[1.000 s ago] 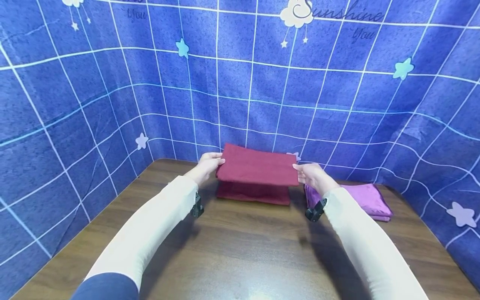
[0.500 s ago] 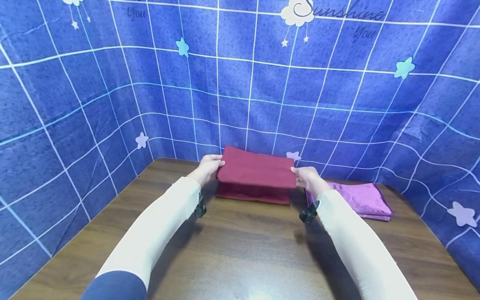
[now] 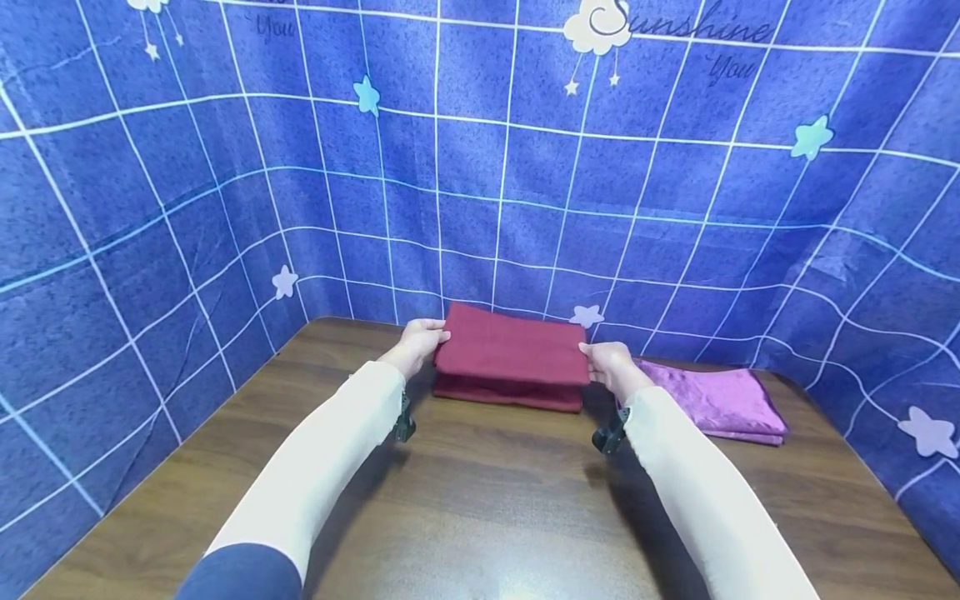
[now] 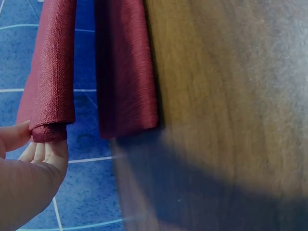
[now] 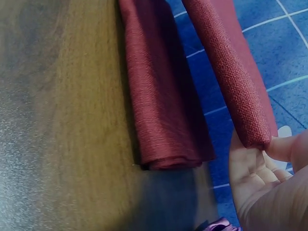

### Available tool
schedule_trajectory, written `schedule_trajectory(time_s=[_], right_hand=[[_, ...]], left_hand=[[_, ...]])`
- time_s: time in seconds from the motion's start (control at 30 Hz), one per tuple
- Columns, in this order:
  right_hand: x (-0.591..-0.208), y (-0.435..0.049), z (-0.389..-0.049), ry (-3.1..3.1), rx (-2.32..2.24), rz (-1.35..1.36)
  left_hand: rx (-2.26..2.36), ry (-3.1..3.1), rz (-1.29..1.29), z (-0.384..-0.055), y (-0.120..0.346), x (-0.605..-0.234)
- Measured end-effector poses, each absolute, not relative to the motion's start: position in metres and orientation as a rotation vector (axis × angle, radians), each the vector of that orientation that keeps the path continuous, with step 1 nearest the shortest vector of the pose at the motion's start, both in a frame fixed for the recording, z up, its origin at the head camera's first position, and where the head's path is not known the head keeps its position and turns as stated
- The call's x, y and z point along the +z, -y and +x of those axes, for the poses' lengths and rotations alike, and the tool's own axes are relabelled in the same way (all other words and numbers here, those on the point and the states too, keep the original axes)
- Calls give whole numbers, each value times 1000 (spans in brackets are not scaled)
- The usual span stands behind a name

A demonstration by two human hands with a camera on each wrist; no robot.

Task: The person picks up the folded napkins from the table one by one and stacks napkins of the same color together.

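Note:
A folded dark red cloth [image 3: 513,343] is held level by its two ends, at the back of the table. My left hand [image 3: 420,343] pinches its left end, thumb on top and fingers beneath. On the opposite end, my right hand [image 3: 611,364] grips the fold between thumb and fingers. Below it lies a second folded dark red cloth [image 3: 510,395], partly hidden in the head view. Both wrist views show a gap between the held cloth [image 4: 55,72] and the lower cloth [image 5: 154,106].
A folded shiny purple cloth [image 3: 720,402] lies on the wooden table [image 3: 480,492], just right of my right hand. A blue curtain [image 3: 480,167] with white grid lines and stars hangs behind the table and along both sides.
Both hands have lowered the held red cloth toward the one beneath it. My right hand has also come a little to the left, uncovering more of the purple cloth.

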State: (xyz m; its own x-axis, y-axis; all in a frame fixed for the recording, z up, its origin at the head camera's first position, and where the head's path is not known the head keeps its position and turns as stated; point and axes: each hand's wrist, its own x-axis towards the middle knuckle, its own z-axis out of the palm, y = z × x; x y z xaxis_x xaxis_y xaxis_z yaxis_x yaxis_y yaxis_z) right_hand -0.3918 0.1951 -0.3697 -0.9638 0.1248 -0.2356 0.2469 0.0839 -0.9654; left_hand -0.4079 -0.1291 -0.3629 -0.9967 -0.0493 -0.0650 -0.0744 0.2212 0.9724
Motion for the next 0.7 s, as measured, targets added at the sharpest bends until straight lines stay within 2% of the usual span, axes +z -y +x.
schedule_trajectory(time_s=[0.47,0.57,0.7], right_hand=[[-384,-193,-392,-2242,-2034,416],[-386,-193,-395,-2242,-2037,435],[-389,-192,-398,-2252,-2041,453]], left_hand=[[1927,-2451,-145,-418,128,-381],[1941,-2437,-157,-431,129,-388],[1990,-2499,-150,-486,142,-436]])
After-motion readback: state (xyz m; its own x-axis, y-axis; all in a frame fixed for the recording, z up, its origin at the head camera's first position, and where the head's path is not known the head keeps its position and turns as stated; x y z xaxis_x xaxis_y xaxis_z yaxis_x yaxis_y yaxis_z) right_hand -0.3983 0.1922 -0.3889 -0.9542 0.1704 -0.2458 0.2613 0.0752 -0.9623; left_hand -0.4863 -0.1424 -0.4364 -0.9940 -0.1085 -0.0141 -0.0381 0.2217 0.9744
